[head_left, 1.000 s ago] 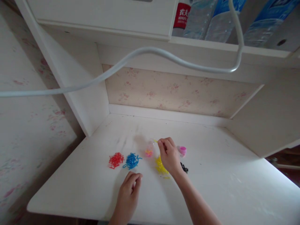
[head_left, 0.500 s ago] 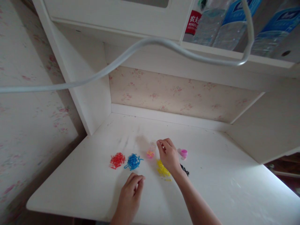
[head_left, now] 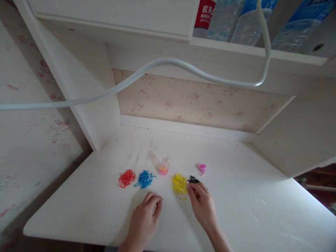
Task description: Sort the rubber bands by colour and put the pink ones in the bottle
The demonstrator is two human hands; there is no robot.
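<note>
Small piles of thin rubber bands lie in a row on the white desk (head_left: 244, 210): red (head_left: 126, 178), blue (head_left: 144, 179), yellow (head_left: 179, 184) and a small black pile (head_left: 193, 180). Behind them stands a small clear bottle (head_left: 165, 165) with pink and orange bands inside. Its pink cap (head_left: 202, 168) lies to the right. My right hand (head_left: 202, 204) is just in front of the yellow and black piles, fingertips pinched near them; what they hold is too small to see. My left hand (head_left: 145, 219) rests on the desk in front of the blue pile, fingers loosely curled.
A white cable (head_left: 157, 64) hangs across the view above the desk. On the shelf (head_left: 236, 50) overhead lie plastic water bottles (head_left: 225, 17). White side panels close the desk at left and right, with floral wallpaper behind.
My right hand has drawn back from the clear bottle's mouth to the near side of the yellow and black piles. The left hand has barely moved.
</note>
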